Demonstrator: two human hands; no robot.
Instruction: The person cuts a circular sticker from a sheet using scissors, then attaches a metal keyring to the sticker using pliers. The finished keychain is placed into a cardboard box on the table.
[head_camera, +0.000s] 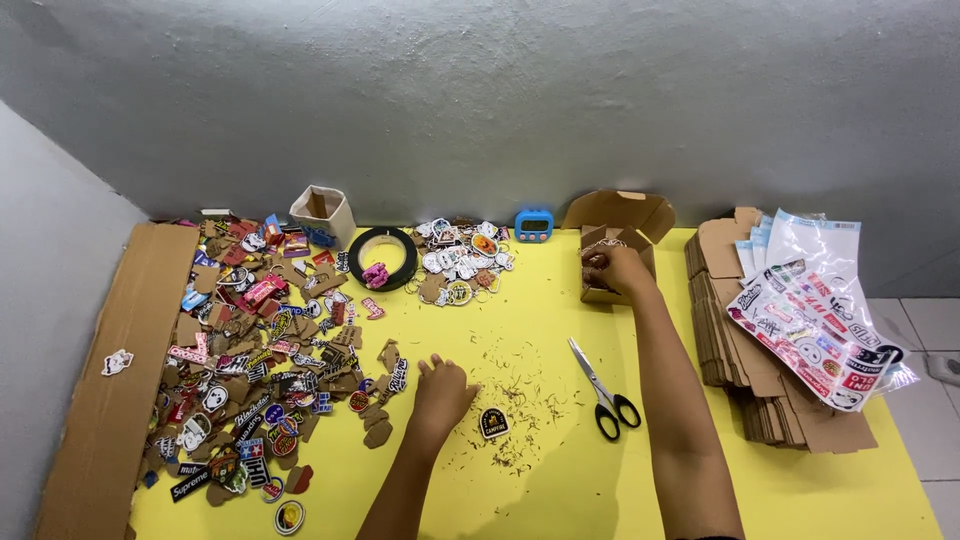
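Observation:
My left hand (440, 392) rests palm-down on the yellow tabletop (540, 320), fingers curled, beside the edge of a big pile of cut-out cardboard stickers (265, 340). A single dark badge-shaped sticker (494, 423) lies just right of it among small cardboard scraps. My right hand (614, 267) reaches far forward into a small open cardboard box (612, 240) and its fingers are closed at the box's opening; what they hold is hidden. Black-handled scissors (602, 390) lie between my two arms.
A black tape roll (383, 258), a small open box (322, 215), a second sticker heap (462, 258) and a blue timer (534, 225) sit along the back. Flat cardboard blanks (760, 400) topped with sticker sheets (815, 320) stand right. A cardboard strip (115, 380) lies left.

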